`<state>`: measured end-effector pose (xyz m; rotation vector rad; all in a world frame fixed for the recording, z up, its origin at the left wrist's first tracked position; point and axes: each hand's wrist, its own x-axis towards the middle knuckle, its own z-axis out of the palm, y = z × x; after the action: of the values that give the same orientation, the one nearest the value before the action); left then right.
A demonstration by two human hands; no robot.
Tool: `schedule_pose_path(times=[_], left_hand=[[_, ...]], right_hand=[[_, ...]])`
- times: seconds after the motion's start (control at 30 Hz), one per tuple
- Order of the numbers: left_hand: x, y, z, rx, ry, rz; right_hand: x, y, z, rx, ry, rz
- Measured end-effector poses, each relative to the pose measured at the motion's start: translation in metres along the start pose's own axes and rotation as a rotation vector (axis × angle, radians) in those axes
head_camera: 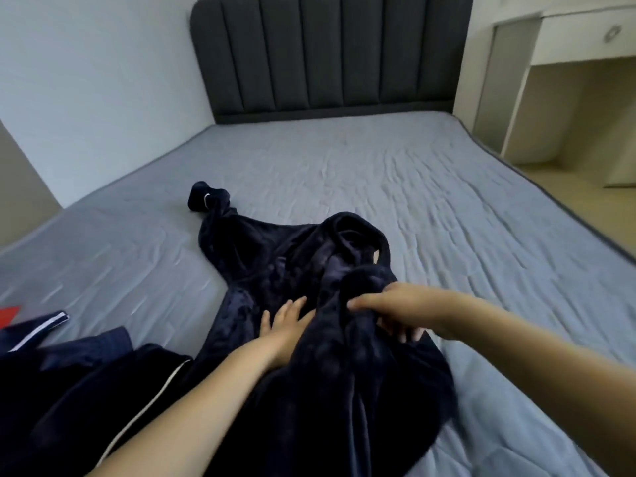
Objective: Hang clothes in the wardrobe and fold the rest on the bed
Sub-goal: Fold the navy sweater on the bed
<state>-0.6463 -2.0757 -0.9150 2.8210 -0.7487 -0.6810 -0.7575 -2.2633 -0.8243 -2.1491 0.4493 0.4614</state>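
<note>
A dark navy fleece garment [275, 263] lies spread on the grey-blue bed [430, 201], one sleeve stretched toward the upper left and ending in a cuff with a small white mark. My left hand [282, 321] rests flat on the fabric with fingers straight, partly covered by a fold. My right hand [402, 311] grips a bunched fold of the same garment, thumb on top and fingers curled under it.
More dark clothes with white piping [86, 380] are heaped at the bed's near left, with a bit of red [8, 313] beside them. A dark padded headboard [327, 53] stands at the far end. A cream desk [568, 80] stands right of the bed.
</note>
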Motion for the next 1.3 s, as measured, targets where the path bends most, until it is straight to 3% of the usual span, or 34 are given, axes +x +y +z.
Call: schedule_pose_path(times=[0.13,0.2,0.4,0.47,0.53,0.6,0.67,0.77,0.87,0.97,1.03,1.1,1.23,1.3], left_hand=[[-0.044,0.016,-0.027,-0.057,-0.067,-0.093],[-0.056,0.031,-0.052,0.037,-0.091,0.012],[-0.052,0.153,-0.085,-0.118,0.164,0.306],[-0.038,0.188,-0.074,-0.312,0.028,0.252],[-0.018,0.207,-0.045,-0.150,-0.110,0.191],[0.008,0.207,0.000,0.076,-0.113,0.088],[0.027,0.201,0.036,0.112,-0.008,0.013],[0.044,0.195,0.057,0.105,0.117,0.034],[0.036,0.189,0.060,0.093,0.221,0.073],[0.002,0.196,0.057,0.072,0.297,0.084],[-0.032,0.202,0.057,-0.079,0.334,0.124],[-0.081,0.204,0.065,-0.191,0.349,0.181],[-0.163,0.205,0.071,0.272,0.319,0.152],[-0.170,0.204,0.041,0.210,0.342,0.081]], right_hand=[[-0.029,-0.004,-0.005,0.132,0.124,0.018],[-0.046,0.014,-0.042,0.300,0.235,0.058],[-0.068,0.081,-0.165,0.614,0.554,0.154],[-0.060,0.100,-0.199,0.670,0.697,0.162],[-0.043,0.124,-0.207,0.626,0.809,0.188],[-0.018,0.153,-0.185,0.484,0.802,0.305],[0.003,0.178,-0.147,0.634,0.724,0.266],[0.007,0.202,-0.113,0.880,0.782,0.114],[-0.011,0.202,-0.101,1.198,0.580,0.026],[-0.042,0.187,-0.089,0.983,0.373,0.035],[-0.051,0.174,-0.090,0.918,0.428,0.049],[-0.057,0.158,-0.091,1.007,0.474,0.060],[-0.067,0.150,-0.088,1.245,0.457,0.153],[-0.078,0.154,-0.094,1.138,0.533,0.144]])
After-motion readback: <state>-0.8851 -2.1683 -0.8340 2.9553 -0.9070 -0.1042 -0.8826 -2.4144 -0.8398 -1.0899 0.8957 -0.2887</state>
